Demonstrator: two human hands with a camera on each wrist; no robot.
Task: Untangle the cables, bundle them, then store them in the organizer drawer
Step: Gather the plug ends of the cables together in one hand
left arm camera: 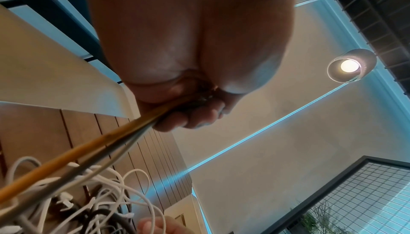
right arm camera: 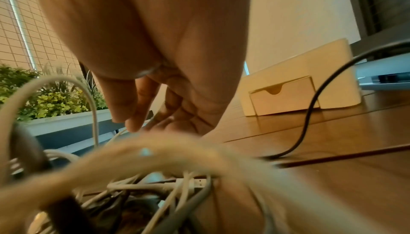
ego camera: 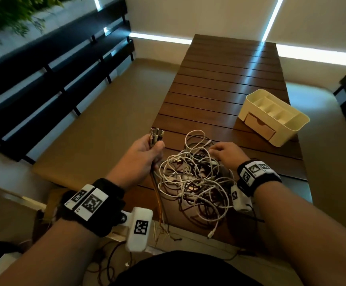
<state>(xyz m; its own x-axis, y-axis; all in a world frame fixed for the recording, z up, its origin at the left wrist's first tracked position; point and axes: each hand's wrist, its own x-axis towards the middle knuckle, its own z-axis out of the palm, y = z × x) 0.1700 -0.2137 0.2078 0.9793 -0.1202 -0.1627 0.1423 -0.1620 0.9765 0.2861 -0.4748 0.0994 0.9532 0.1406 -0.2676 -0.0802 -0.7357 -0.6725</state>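
Dark slatted wooden counter [ego camera: 219, 96] running lengthwise toward a pale wall, black railing [ego camera: 50, 58] alongside, tangled cables [ego camera: 195, 182] at near end, left hand [ego camera: 145, 155] gripping cable ends [ego camera: 156, 137] plugs-up, right hand [ego camera: 227, 153] loosely open on tangle, cream organizer [ego camera: 275, 116] set diagonally, its drawer [ego camera: 260, 125] closed.

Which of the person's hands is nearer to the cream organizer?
Right. The right hand reaches into the cable tangle just short of the organizer; the left hand grips cable ends across the tangle.

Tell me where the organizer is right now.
In the head view the organizer sits on the table's right side, beyond the cable pile, drawer closed.
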